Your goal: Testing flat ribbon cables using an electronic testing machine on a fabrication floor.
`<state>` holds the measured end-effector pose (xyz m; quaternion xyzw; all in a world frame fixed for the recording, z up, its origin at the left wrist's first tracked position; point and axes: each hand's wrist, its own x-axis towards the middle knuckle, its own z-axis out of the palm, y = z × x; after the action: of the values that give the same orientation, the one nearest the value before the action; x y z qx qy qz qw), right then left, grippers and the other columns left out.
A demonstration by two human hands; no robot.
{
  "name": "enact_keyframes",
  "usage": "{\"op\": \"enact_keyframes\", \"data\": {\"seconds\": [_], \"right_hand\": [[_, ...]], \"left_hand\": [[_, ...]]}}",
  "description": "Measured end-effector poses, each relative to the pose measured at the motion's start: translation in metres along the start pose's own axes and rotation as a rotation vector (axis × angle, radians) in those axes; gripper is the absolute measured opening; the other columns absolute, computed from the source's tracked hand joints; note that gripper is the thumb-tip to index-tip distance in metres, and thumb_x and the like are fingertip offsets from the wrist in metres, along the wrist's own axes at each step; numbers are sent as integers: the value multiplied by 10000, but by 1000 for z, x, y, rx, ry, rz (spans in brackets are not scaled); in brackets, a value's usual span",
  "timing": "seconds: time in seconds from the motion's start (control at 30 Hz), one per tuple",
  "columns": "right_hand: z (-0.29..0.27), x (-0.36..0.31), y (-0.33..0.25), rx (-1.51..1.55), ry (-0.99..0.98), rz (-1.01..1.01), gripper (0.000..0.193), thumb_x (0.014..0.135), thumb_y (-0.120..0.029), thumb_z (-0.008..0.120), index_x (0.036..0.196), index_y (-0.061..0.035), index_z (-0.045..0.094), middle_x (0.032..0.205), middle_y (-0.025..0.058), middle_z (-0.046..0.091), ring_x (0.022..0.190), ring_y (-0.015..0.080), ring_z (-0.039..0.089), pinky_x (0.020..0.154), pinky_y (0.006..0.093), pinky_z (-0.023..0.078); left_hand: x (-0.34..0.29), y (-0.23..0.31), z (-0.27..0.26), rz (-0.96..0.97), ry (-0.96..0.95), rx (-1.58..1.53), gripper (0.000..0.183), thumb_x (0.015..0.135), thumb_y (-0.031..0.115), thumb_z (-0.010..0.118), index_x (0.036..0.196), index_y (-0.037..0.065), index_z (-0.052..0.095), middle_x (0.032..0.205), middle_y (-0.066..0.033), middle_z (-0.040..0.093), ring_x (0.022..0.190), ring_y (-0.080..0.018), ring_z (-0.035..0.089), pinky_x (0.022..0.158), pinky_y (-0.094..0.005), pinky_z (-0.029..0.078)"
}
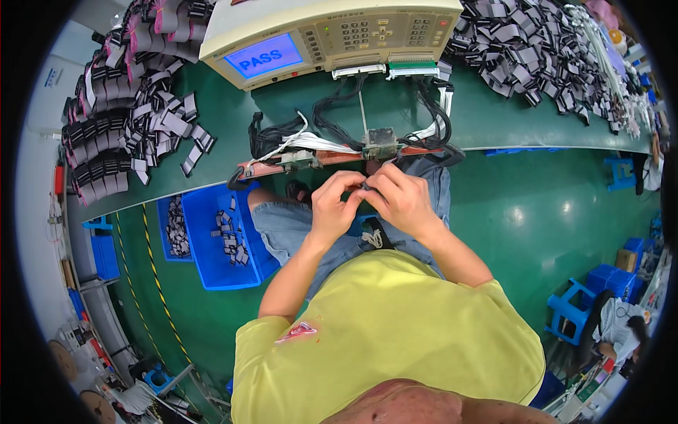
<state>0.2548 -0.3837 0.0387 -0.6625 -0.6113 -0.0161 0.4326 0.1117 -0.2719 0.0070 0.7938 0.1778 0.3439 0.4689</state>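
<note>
My left hand [335,206] and my right hand [402,199] meet in front of my lap, fingertips pinched together. Between them is a small dark piece [366,186], mostly hidden by the fingers; its kind I cannot make out. Just beyond the hands, at the table edge, runs an orange-brown strip [332,156] carrying a small circuit board with a connector block [381,143]. Black wire bundles [332,113] and white wires [325,143] link it to a beige cable tester [332,42], whose blue screen [265,55] is lit.
Loose short grey ribbon cables with black connectors [166,124] lie at left beside stacked bundles [99,159]. A larger ribbon cable heap [530,49] covers the right. Blue bins [226,275] with more cables stand below left. Blue stools [571,311] are on the right.
</note>
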Motion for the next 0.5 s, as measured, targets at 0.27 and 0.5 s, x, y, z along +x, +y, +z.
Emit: {"op": "enact_keyframes", "data": {"seconds": [0.27, 0.5], "right_hand": [[12, 7, -8, -219, 165, 76, 181, 825, -204, 836, 822, -105, 685, 762, 15, 570, 624, 212, 650, 524, 353, 495], [-7, -1, 3, -180, 84, 56, 208, 809, -232, 851, 809, -112, 681, 750, 15, 566, 608, 213, 627, 516, 358, 486]], "left_hand": [[12, -11, 7, -88, 33, -78, 206, 865, -89, 733, 1053, -15, 696, 980, -116, 727, 848, -219, 730, 753, -312, 602], [9, -7, 15, -74, -59, -145, 205, 857, -92, 734, 1051, -34, 698, 955, -111, 717, 824, -199, 710, 709, -291, 581]]}}
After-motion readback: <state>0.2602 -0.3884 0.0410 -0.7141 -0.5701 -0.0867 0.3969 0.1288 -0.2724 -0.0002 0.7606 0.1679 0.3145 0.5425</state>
